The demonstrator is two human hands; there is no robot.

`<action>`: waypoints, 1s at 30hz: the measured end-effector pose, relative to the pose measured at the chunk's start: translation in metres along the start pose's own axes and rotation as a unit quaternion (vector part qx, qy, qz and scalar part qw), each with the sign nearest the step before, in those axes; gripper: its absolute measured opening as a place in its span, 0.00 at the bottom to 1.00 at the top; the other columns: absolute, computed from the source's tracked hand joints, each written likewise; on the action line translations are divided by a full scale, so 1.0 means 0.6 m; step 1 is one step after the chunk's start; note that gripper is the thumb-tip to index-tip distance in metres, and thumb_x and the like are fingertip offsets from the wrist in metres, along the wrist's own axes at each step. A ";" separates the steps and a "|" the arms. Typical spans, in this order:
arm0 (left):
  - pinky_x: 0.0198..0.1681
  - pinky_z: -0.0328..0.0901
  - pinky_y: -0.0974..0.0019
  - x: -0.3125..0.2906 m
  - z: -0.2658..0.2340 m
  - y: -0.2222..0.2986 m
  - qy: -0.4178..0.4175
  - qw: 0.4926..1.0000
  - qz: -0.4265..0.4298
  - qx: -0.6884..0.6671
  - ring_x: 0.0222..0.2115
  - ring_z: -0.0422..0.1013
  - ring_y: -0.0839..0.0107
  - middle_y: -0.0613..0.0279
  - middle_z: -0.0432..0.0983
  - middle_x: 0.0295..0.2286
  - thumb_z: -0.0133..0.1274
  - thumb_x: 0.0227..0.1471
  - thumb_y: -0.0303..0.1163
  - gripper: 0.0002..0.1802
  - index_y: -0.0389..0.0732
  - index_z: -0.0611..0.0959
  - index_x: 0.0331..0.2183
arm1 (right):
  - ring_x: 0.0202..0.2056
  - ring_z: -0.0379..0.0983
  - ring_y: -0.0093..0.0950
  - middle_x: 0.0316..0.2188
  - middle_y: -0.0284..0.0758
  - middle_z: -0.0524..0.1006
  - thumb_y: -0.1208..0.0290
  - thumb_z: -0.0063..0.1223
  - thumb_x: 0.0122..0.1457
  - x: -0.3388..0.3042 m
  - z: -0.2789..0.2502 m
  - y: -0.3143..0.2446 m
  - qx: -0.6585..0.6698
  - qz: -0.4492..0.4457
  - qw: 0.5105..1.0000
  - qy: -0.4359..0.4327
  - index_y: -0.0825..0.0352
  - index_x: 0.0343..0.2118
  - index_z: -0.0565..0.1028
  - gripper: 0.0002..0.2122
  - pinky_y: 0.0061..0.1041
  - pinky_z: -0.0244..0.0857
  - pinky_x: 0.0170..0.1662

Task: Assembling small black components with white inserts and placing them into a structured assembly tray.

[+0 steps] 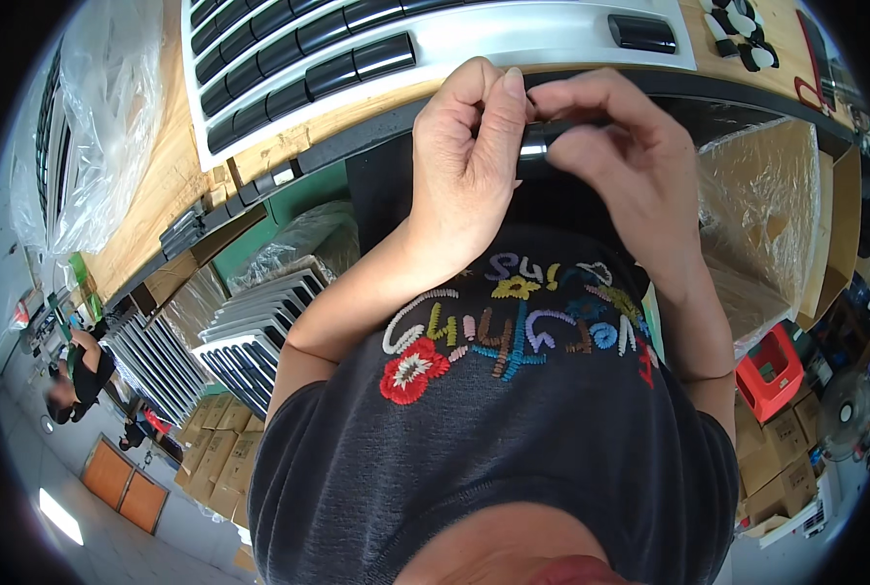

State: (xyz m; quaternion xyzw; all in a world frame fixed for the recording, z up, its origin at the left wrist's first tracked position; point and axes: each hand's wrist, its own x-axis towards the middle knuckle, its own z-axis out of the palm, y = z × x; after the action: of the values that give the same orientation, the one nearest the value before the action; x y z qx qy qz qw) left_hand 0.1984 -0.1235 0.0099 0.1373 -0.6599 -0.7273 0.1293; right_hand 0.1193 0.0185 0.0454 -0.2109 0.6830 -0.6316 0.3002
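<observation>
At far left, a small, blurred person (89, 366) is in the room, below clear plastic (113, 146) on the wooden tabletop (147, 210). A white tray (542, 34) of black pieces, cut off above, lies near the closed left hand (469, 146), whose hold is hidden. Between the hands, a dark glossy piece (534, 146), partly covered, sits in the right hand's (630, 161) curled fingers. Rightward stands a red stool (774, 375).
</observation>
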 end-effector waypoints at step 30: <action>0.25 0.63 0.68 0.070 -0.053 -0.001 0.004 0.980 0.085 0.178 0.19 0.64 0.72 0.65 0.65 0.18 0.45 0.65 0.36 0.13 0.38 0.71 0.31 | 0.31 0.73 0.14 0.28 0.28 0.79 0.71 0.64 0.55 0.077 -0.027 0.022 -0.102 -0.018 0.991 0.086 0.70 0.36 0.78 0.09 0.12 0.64 0.34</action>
State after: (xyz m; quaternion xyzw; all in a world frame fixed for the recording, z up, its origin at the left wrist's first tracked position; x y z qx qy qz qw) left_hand 0.1714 -0.1682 0.0055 0.1048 -0.7876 -0.5839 0.1668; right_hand 0.0755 0.0009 0.0260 -0.1976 0.7629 -0.5799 0.2064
